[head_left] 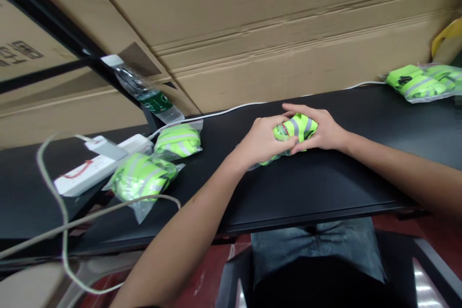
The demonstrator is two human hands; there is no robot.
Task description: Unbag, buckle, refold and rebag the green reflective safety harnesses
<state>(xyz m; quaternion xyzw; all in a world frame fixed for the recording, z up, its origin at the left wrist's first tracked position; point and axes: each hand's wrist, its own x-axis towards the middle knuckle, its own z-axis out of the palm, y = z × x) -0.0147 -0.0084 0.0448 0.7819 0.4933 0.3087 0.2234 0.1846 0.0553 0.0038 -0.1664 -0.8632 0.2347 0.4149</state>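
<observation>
Between my two hands, over the black table, is a folded bundle of neon yellow-green reflective strap with grey stripes. My left hand closes round its left side, thumb and fingers pressed to it. From the right, my right hand curls its fingers and thumb around the other end. Clear plastic and more of the green strap show below my left hand; how far the bundle sits inside the plastic is hidden by my fingers.
Bagged green straps and a smaller bag lie left, beside a white power strip with a looping cable. A water bottle leans there. More bagged straps lie far right. Cardboard stands behind the black table.
</observation>
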